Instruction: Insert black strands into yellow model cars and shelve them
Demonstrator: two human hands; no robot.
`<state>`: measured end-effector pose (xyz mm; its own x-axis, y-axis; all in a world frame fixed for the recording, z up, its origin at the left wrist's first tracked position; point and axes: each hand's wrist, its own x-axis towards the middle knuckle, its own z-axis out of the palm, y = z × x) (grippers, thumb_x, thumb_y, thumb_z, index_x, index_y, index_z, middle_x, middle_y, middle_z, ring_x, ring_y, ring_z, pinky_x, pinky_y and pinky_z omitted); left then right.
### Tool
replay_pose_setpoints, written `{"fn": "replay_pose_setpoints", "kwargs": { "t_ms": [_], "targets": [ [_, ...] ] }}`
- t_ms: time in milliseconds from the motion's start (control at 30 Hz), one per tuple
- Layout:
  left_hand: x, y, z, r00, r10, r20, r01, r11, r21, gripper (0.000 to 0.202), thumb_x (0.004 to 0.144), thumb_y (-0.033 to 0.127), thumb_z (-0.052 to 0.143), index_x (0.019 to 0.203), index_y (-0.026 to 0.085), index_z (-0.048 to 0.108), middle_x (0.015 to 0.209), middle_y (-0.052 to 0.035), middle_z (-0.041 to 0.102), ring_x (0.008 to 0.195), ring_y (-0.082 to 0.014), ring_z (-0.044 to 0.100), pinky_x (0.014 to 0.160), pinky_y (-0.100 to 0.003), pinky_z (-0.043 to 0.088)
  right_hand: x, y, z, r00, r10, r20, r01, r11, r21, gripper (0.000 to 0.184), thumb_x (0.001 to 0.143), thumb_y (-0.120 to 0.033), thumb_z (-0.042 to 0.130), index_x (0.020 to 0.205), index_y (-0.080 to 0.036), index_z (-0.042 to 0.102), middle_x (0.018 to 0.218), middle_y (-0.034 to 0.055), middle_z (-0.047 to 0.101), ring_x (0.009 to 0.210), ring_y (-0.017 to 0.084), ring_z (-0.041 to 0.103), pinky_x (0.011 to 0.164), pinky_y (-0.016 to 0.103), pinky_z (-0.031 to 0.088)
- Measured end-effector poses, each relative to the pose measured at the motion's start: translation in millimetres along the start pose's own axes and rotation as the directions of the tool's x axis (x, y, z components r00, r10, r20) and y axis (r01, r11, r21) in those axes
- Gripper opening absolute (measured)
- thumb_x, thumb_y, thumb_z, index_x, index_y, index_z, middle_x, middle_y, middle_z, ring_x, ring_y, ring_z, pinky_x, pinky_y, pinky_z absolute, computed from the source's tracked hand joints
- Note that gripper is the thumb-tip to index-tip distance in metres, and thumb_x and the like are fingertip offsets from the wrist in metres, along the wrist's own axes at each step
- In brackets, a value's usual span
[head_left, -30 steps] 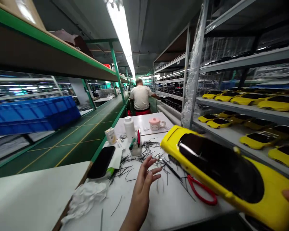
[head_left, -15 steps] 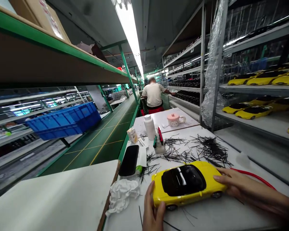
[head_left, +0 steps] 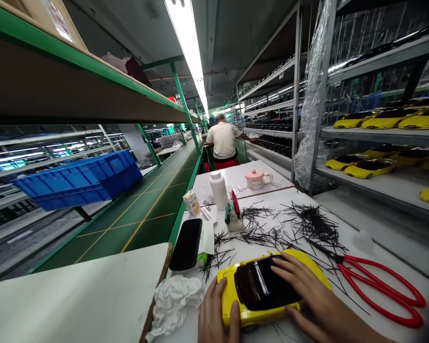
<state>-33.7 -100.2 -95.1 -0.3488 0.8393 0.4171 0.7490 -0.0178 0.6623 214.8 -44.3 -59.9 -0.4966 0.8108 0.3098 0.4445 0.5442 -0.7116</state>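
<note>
The yellow model sports car (head_left: 260, 290) sits on the white workbench (head_left: 268, 196), the left hand (head_left: 218, 312) clasping its near side and the right hand (head_left: 307, 295) spread over its dark top. A slip could push it into the red-handled scissors (head_left: 379, 286) or loose black clippings (head_left: 307, 224), scratching the paint.

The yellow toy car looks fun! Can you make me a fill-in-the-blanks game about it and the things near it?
The left hand and right hand hold a toy car with a ____ body. The scissors beside it have ____ handles. The mug behind them has a ____ lid.

Missing words: yellow, red, pink
</note>
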Motion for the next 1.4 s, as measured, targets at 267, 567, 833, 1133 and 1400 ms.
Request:
{"fn": "replay_pose_setpoints", "kwargs": {
  "t_ms": [267, 567, 833, 1133, 1400],
  "targets": [
    [-1, 0, 6.6, 0.997, 0.018, 0.072, -0.015, 0.999, -0.038, 0.041, 0.092, 0.031, 0.042, 0.128, 0.019, 0.058, 0.14, -0.0128, 0.051, 0.132, -0.0299, 0.045, 0.106, -0.047, 0.041, 0, 11, 8, 0.997, -0.01, -0.082, 0.019, 0.993, 0.115, 0.044, 0.077, -0.018, 0.058, 0.117, -0.034, 0.069, 0.13, -0.0014, 0.061, 0.133, 0.03, 0.042, 0.115, 0.057, 0.015],
    [0, -1, 5.5, 0.989, -0.023, 0.148, 0.042, 0.991, -0.124, 0.046, 0.092, 0.037, 0.04, 0.132, 0.019, 0.053, 0.146, -0.0123, 0.044, 0.137, -0.0272, 0.039, 0.111, -0.044, 0.034, 9, 15, -16, 0.999, -0.005, 0.052, -0.006, 0.98, 0.201, 0.034, 0.086, -0.027, 0.05, 0.115, -0.026, 0.067, 0.135, 0.0073, 0.058, 0.134, 0.027, 0.042, 0.112, 0.047, 0.033],
    [-2, 9, -2.8, 0.98, -0.063, 0.19, 0.091, 0.986, -0.138, 0.048, 0.093, 0.036, 0.038, 0.135, 0.018, 0.051, 0.148, -0.0117, 0.042, 0.139, -0.0247, 0.036, 0.113, -0.042, 0.031, 97, 14, -22, 0.963, 0.164, 0.216, -0.081, 0.934, -0.348, 0.021, 0.089, -0.033, 0.046, 0.09, -0.023, 0.065, 0.087, 0.0065, 0.072, 0.082, 0.025, 0.065, 0.071, 0.031, 0.044],
    [-5, 24, -14.8, 0.97, -0.085, 0.226, 0.115, 0.986, -0.125, 0.045, 0.091, 0.036, 0.043, 0.131, 0.02, 0.056, 0.145, -0.0103, 0.046, 0.137, -0.025, 0.039, 0.114, -0.042, 0.03, 103, 51, 2, 0.974, 0.178, 0.139, -0.095, 0.882, -0.463, 0.021, 0.089, -0.026, 0.038, 0.089, -0.022, 0.058, 0.079, 0.0091, 0.071, 0.075, 0.028, 0.065, 0.062, 0.03, 0.033],
    [-13, 40, -19.5, 0.989, -0.065, 0.135, 0.082, 0.989, -0.121, 0.042, 0.09, 0.037, 0.046, 0.126, 0.021, 0.06, 0.139, -0.0088, 0.053, 0.132, -0.0238, 0.045, 0.112, -0.038, 0.033, 94, 61, 4, 0.979, 0.112, 0.17, -0.028, 0.902, -0.432, 0.029, 0.094, -0.036, 0.032, 0.097, -0.022, 0.057, 0.086, 0.0115, 0.072, 0.081, 0.03, 0.066, 0.062, 0.032, 0.035]
  ]
}}
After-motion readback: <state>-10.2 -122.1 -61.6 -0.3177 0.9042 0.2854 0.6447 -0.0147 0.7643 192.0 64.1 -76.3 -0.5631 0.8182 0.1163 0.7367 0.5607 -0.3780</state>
